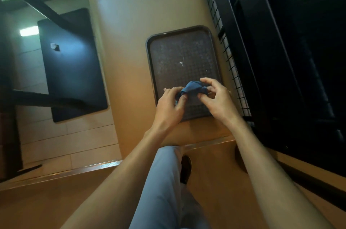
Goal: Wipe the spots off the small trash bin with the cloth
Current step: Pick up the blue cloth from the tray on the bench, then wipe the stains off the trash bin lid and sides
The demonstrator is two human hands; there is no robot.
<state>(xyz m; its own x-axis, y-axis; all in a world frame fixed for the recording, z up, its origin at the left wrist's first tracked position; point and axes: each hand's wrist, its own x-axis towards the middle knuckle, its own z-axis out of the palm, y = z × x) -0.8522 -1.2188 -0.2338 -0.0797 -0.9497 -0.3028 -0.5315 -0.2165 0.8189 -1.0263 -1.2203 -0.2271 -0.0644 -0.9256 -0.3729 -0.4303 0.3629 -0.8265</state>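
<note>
So the person's got both hands out over a dark brown tray (168, 49) that sits on a tan counter (131, 22), and everything here is easiest to place off that tray. The blue cloth (192, 88) is bunched up between the two hands, held just above the near end of the tray, not lying flat on it as far as I can tell. Left hand (171, 106) is pinching the left end of the cloth with fingers curled in around it, right hand (215, 97) is gripping the right end, thumb underneath and fingers arched over the top

The tray itself has a textured grid surface with a few pale specks and a whitish smear (181, 63) roughly mid-tray, beyond the cloth. Right of the tray there's a black wire grid panel (224, 41) running along the counter edge, and past that it's just dark. Left of the tray, beyond the counter, a dark rectangular tabletop (71, 63) over a tiled floor (65, 138)

Nearer than the tray you can see the person's leg in light grey trousers (164, 182) and a dark shoe (186, 168) on a wooden step or floor

Can't spot any small trash bin in this view
</note>
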